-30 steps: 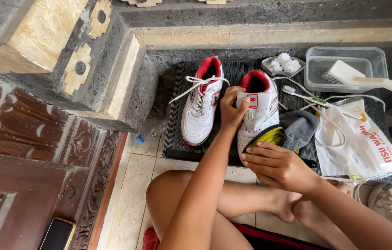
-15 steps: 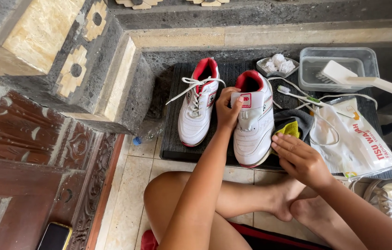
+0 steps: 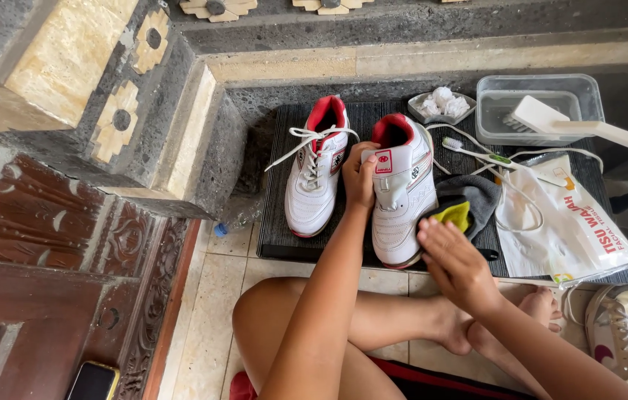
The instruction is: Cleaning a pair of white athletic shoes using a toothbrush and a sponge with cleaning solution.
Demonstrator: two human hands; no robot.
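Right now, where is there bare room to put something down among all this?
The pale floor tiles between the carved wooden panel and the dark mat are bare. The mat is crowded: the left hand grips a white shoe, the right hand is beside the grey and yellow cloth, and a white bag covers its right end.

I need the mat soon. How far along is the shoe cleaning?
Done: laces are out of the right shoe. In hand: the left hand grips its tongue, the right hand reaches by the grey-yellow cloth. Left: the laced shoe; the brush rests on the tub.
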